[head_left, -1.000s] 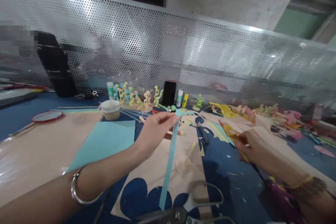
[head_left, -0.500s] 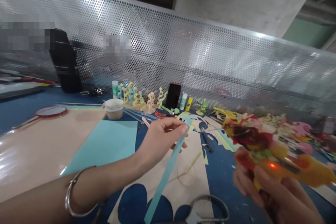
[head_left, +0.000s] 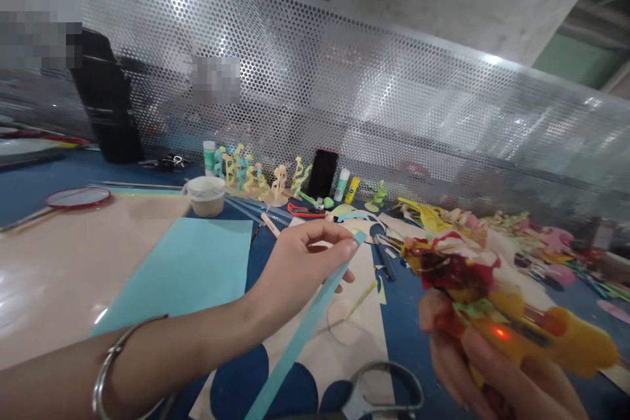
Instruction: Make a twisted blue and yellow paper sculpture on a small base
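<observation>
My left hand (head_left: 315,256) pinches a long light-blue paper strip (head_left: 300,338) close to its upper end; the rest slants down toward me. At the right, my right hand (head_left: 485,354) is wrapped round a yellow hot glue gun (head_left: 551,335) with a lit red light and stained wrapping near its front. Its nozzle points left, toward the strip's upper end but apart from it. Below lies a cream paper sheet (head_left: 367,305) with rounded cut-outs. On it are a thin yellow-green strip (head_left: 361,302) and, near the front edge, scissors (head_left: 384,384), partly out of view.
A light-blue sheet (head_left: 191,262) lies to the left beside a white tub (head_left: 207,197). Along the perforated metal screen (head_left: 275,92) stand small curled-paper figures (head_left: 241,167), a phone (head_left: 323,172) and glue sticks (head_left: 341,185). Paper scraps (head_left: 522,236) heap at the right.
The glue gun in my right hand has shifted left and slightly down, its nozzle now nearer the strip. My left hand still pinches the strip. The view has tilted down slightly.
</observation>
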Demonstrator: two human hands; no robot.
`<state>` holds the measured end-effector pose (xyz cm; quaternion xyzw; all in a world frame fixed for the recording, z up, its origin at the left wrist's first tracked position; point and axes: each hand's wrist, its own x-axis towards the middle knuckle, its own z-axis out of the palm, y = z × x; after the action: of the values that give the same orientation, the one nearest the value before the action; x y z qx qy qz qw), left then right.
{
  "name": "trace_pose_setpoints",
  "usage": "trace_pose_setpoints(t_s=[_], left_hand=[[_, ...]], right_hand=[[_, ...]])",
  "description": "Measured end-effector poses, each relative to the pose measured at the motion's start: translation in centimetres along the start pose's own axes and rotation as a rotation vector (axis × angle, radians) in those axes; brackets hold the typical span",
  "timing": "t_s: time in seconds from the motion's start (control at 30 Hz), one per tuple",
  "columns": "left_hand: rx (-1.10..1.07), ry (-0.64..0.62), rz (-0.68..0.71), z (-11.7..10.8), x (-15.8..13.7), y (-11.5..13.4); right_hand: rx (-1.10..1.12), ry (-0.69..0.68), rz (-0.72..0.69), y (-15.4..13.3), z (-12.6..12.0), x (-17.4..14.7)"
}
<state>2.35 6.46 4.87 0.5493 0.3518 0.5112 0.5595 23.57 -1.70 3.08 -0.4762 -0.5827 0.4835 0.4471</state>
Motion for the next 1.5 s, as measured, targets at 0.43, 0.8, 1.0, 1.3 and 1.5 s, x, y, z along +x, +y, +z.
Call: trace_pose_setpoints(t_s=[0.43,0.8,1.0,1.3,1.5], left_hand=[[0.510,-0.350,0.344,1.4,2.3,3.7],[0.484,-0.369,0.329,0.7,4.3,3.5],[0.482,-0.417,0.360,2.5,4.9,2.8],[0.792,-0.381,0.236,-0.7,8.5,3.8],[1.220,-0.540,0.283,1.9,14.9,-0.8]], right_hand=[[0.341,0.016,-0.043,-2.0,-0.3,1.3],[0.367,0.072,-0.064,-2.1,-1.6,1.9],[0.332,0.101,-0.027,-1.8,-1.4,2.1],[0.221,0.467,-0.130,-2.6,-2.9,2.7],[0.206,0.570,-0.259,-3.0,-3.2,2.1]])
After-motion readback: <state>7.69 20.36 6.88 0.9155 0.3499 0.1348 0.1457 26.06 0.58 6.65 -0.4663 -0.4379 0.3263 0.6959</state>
